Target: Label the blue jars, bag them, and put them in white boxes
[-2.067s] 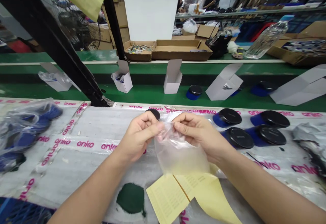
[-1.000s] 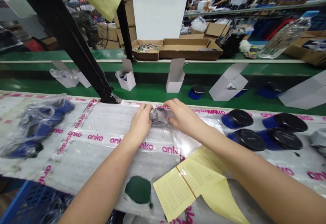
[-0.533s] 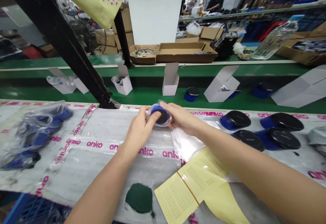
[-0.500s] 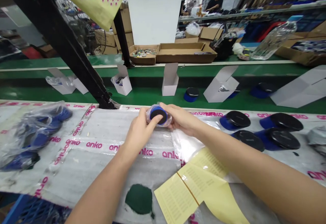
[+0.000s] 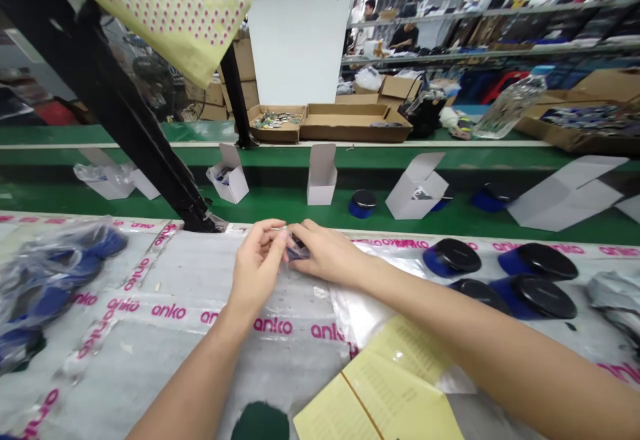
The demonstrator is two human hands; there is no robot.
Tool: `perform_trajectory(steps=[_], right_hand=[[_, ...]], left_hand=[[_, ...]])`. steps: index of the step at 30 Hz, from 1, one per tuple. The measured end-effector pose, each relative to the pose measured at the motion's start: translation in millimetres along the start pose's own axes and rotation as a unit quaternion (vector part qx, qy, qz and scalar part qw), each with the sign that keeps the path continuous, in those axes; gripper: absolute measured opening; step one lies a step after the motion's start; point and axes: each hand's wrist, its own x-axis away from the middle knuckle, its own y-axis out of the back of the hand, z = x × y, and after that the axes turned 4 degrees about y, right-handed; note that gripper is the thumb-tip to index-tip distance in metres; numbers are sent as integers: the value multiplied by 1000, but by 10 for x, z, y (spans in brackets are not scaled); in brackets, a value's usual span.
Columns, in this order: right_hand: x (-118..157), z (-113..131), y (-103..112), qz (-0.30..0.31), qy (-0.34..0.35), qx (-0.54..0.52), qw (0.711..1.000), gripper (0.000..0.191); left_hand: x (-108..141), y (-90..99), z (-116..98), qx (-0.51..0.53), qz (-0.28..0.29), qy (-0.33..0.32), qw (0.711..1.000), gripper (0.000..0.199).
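Observation:
Over the far edge of the covered worktop, my right hand (image 5: 327,253) is closed round a small blue-and-black round piece in a clear plastic bag (image 5: 299,248); its fingers and palm hide most of it. Close against it, my left hand (image 5: 257,260) has thumb and fingers pinched together at the bag's near side. What lies between the left fingertips is mostly hidden, but looks like clear film. Right of my hands stand several blue round containers with black lids (image 5: 453,257). A yellow printed sheet (image 5: 370,393) lies below my right forearm.
On the green conveyor (image 5: 275,210) stand several open white boxes (image 5: 321,183) and a blue container (image 5: 363,203). Bagged blue pieces (image 5: 75,267) lie at left. A black post (image 5: 135,127) slants down at left. Cardboard trays (image 5: 355,123) and a water bottle (image 5: 515,103) sit on the far ledge.
The round piece has turned from facing me to mostly hidden in my right hand. My left thumb has left its black face, and the left fingers now pinch beside it. The view has tilted up.

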Motion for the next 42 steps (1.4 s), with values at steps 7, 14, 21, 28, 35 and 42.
perform_trajectory(steps=[7,14,21,28,35,42], right_hand=[[-502,-474,654,-208,-83,97,970,52],[-836,-716,459,-157,-114,186,963,60],[-686,-757,77,-115,-61,259,957,65],[-290,-499,265,-135,-72,177,972,79],[1460,6,276,-80,-84,-153,981,23],[2103,179,-262,-122,-221,-234,939,19]], left_hand=[[-7,-30,146,-95,62,-12,994,14],[65,-132,329,-188,207,-30,960,14],[202,-214,182,-240,244,-111,933,12],[572,-439,127,-252,471,-188,824,35],[589,-514,125,-227,476,-90,845,8],[582,-489,85,-220,458,-38,861,13]])
